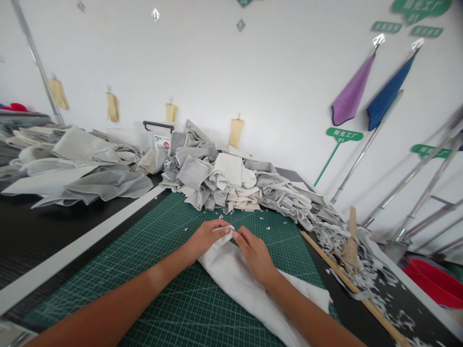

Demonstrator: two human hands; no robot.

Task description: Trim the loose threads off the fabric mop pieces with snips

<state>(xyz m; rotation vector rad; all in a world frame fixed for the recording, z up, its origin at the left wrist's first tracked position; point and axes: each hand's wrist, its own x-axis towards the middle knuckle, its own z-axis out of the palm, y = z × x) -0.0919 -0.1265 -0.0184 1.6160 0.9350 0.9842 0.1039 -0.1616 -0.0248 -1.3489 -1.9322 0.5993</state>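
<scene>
A white piece of cloth point(238, 279) lies over the green cutting mat point(162, 270), its far end lifted between my two hands. My left hand point(208, 238) pinches that end at its left side, thumb on top. Close beside it, my right hand point(255, 255) has thumb and fingers closed on the same edge, nearly touching the left fingertips. The rest of the cloth trails toward me and to the right, partly hidden under my right forearm.
Piles of grey and white cloth point(227, 173) stand behind the mat, with more cloth point(83, 164) at left. On the right lie a wooden strip point(347, 279), a shorter wooden piece point(351, 241) and shredded scraps point(379, 270). A red basin point(434, 284) stands beyond the table edge.
</scene>
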